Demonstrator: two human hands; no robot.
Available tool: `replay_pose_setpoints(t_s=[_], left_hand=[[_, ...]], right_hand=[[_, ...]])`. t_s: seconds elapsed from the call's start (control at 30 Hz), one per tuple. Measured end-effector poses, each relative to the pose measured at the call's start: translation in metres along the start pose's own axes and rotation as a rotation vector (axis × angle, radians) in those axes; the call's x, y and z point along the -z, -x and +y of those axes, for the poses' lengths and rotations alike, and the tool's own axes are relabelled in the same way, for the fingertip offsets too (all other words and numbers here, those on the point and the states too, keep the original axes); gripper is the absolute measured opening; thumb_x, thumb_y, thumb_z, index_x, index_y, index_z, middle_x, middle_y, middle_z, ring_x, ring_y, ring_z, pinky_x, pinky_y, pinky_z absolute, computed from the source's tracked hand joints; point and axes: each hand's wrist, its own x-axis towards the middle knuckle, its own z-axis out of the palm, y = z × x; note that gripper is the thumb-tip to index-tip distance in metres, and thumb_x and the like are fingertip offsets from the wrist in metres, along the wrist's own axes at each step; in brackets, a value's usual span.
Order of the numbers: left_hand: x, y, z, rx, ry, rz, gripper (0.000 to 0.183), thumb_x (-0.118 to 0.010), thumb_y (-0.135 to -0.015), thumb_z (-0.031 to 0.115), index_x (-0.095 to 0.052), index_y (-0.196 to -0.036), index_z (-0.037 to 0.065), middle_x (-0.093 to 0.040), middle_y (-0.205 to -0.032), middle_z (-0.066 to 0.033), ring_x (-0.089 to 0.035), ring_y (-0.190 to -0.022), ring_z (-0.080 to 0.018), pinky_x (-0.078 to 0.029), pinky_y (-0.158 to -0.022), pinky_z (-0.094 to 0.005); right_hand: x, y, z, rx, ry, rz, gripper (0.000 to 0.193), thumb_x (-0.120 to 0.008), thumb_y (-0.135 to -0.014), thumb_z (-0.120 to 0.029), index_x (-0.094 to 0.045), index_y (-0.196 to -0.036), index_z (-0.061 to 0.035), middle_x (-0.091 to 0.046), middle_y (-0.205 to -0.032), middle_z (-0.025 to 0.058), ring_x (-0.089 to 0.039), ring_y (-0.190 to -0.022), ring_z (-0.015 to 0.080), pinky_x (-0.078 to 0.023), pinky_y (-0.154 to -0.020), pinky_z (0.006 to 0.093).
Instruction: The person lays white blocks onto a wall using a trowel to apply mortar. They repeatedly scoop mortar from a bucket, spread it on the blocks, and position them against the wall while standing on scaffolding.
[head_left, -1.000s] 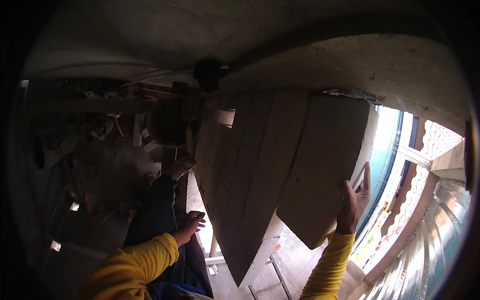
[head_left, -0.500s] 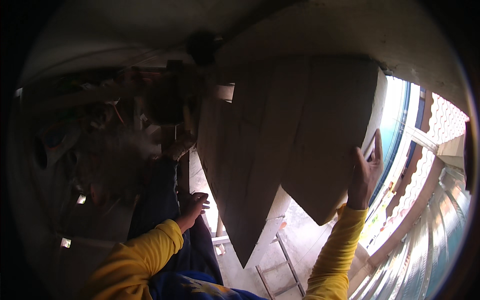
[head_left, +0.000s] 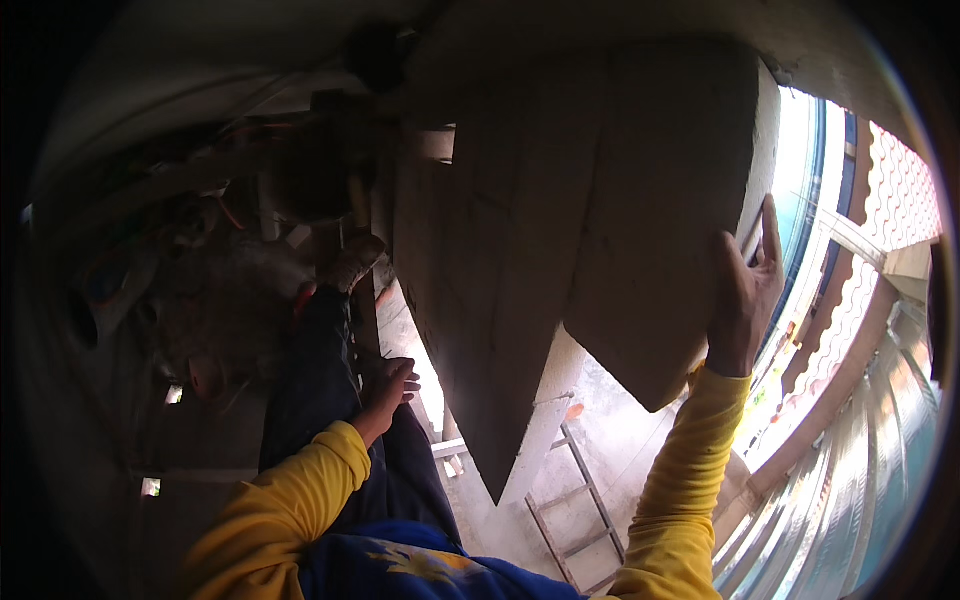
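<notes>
**Board held at its edge, high above the ground**

Head view looks steeply down past the person's own legs, which are in dark trousers (head_left: 320, 400). The right hand (head_left: 742, 290) is clamped on the right edge of a broad wooden board (head_left: 650, 220), fingers wrapped over the rim and palm against its face. The board stands tilted, its lower corner pointing down over a ladder (head_left: 575, 510) that lies well below on pale concrete. Beside it, to the left, more planks (head_left: 480, 300) lean in the same way and taper to a point.

The left hand (head_left: 388, 385) rests loosely on the thigh, fingers half curled and grasping nothing. A shoe (head_left: 350, 262) is planted on a dark ledge near the planks.

Judging from this, the main risk is the board slipping: only one hand holds it, and only at the edge, so a twist or a gust could pull it free and send it down onto the ladder. The person's own balance looks exposed too, with open drop beneath and no hand on a support. Corrugated roofing (head_left: 860, 480) runs along the right.
</notes>
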Motion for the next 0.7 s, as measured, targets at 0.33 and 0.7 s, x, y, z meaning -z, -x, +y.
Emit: replay_pose_setpoints(t_s=[0.33,0.7], left_hand=[[-0.002,0.0,-0.002,-0.017,-0.028,0.011,0.029,-0.065,-0.105,0.042,-0.068,-0.117,0.016,-0.074,-0.105,0.0005,-0.071,-0.092,-0.0129,-0.054,-0.084,-0.0336],[0.011,-0.008,-0.003,-0.245,0.21,0.232,0.034,-0.066,-0.105,0.036,-0.059,-0.131,0.015,-0.071,-0.109,-0.003,-0.072,-0.092,-0.0161,-0.053,-0.087,-0.0342]], right_hand=[[-0.001,0.003,-0.011,-0.152,0.039,0.014,0.082,-0.085,-0.094,-0.028,-0.045,-0.157,0.0065,-0.062,-0.142,0.0234,-0.064,-0.122,0.0246,-0.053,-0.103,0.0333],[-0.052,0.195,-0.004,0.321,0.192,0.207,0.037,-0.055,-0.11,-0.022,-0.063,-0.125,0.0106,-0.068,-0.129,0.0207,-0.066,-0.12,0.0348,-0.052,-0.109,0.047]])
